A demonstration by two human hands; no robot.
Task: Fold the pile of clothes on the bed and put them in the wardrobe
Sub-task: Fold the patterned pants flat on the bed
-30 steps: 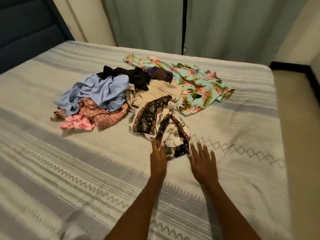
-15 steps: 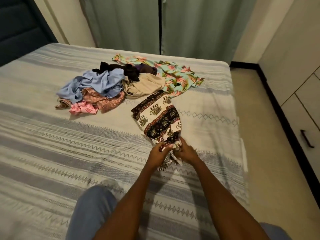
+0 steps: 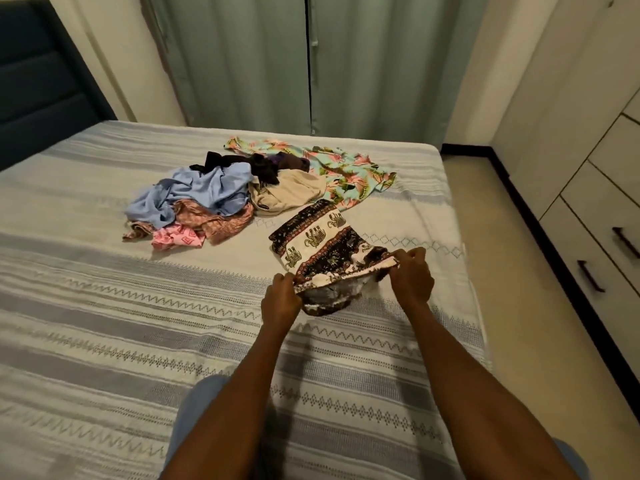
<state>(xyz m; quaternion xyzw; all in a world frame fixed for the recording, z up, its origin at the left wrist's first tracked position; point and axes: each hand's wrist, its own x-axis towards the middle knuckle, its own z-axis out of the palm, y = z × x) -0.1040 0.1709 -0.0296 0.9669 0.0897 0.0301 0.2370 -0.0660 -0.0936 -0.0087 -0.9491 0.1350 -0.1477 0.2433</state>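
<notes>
A dark brown and cream elephant-print garment (image 3: 322,240) lies stretched out on the striped bed (image 3: 104,306), pulled away from the pile. My left hand (image 3: 280,301) pinches its near edge on the left, and my right hand (image 3: 412,275) pinches the same edge on the right, holding that edge spread and slightly lifted. Behind it sits the pile of clothes: a light blue piece (image 3: 201,192), a beige piece (image 3: 291,195), a black piece (image 3: 242,164), a pink and brown piece (image 3: 194,230) and a floral turquoise piece (image 3: 346,171).
A white wardrobe with drawers and dark handles (image 3: 602,237) stands to the right across a strip of floor (image 3: 519,271). Green curtains (image 3: 311,64) hang behind the bed. A dark blue headboard (image 3: 34,81) is at the far left. My knee in blue jeans (image 3: 204,403) rests on the bed.
Both hands took hold of the elephant-print garment, dragged it toward me out of the pile, then moved apart along its near edge, spreading it.
</notes>
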